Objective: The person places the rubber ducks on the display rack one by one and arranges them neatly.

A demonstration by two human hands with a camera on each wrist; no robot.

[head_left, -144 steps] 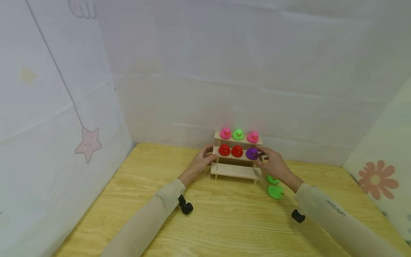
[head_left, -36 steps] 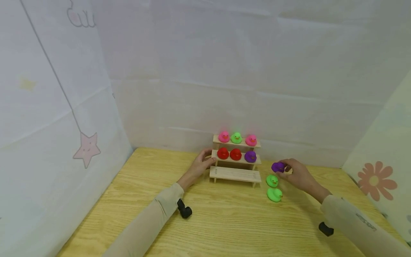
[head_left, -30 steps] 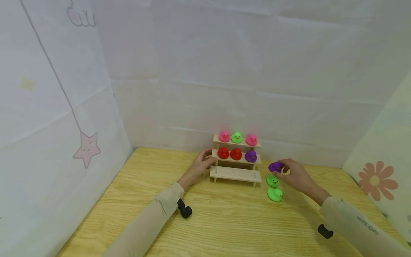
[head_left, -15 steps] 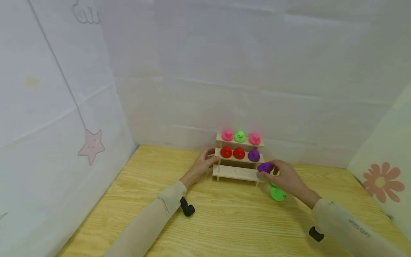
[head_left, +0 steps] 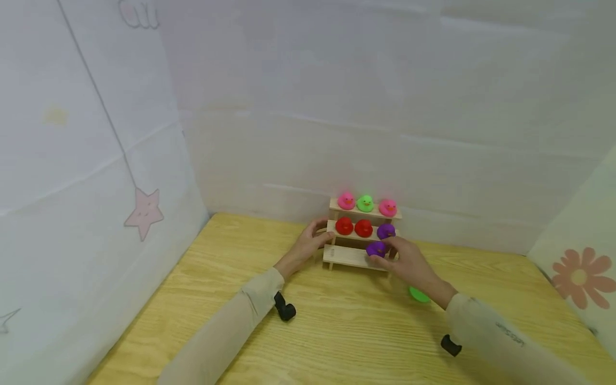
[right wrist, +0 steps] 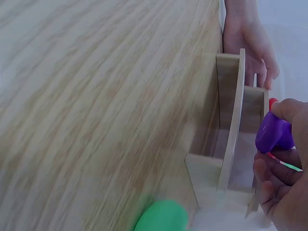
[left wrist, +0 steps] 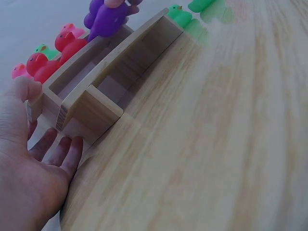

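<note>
A three-tier wooden display stand stands on the table near the back wall. My left hand holds its left end, with the thumb on the end of the middle tier and the other fingers at the side below. My right hand pinches a purple rubber duck between thumb and fingertips, over the right part of the bottom tier. In the left wrist view this duck shows above the bottom board. On the middle tier sit two red ducks and another purple duck, partly covered by my right hand.
Along the top tier are two pink ducks with a green duck between them. Two more green ducks rest on the wooden table right of the stand, mostly hidden by my right arm in the head view. A white cloth wall rises behind.
My right hand has left the purple duck on the middle tier, taken hold of another from the right, and carried it left over the bottom tier. My left hand stays at the stand.
</note>
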